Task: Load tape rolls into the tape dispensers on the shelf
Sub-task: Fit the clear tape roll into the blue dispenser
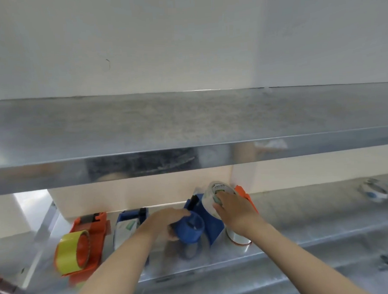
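On the lower metal shelf (304,213) my left hand (167,220) grips a blue tape dispenser (212,226) by its round blue hub (190,226). My right hand (234,210) holds a clear tape roll (213,196) with a white printed core just above that dispenser's body. To the left stand an orange dispenser (89,233) with a yellow tape roll (70,252) on it and a second blue dispenser (130,220) carrying a clear roll. Behind my right hand lies another orange dispenser (243,192) with a clear roll (237,238), mostly hidden.
A wide metal upper shelf (187,124) overhangs the work area, with a white wall behind. Loose tape rolls (379,190) lie blurred at the far right of the lower shelf. A white box (135,195) stands behind the dispensers.
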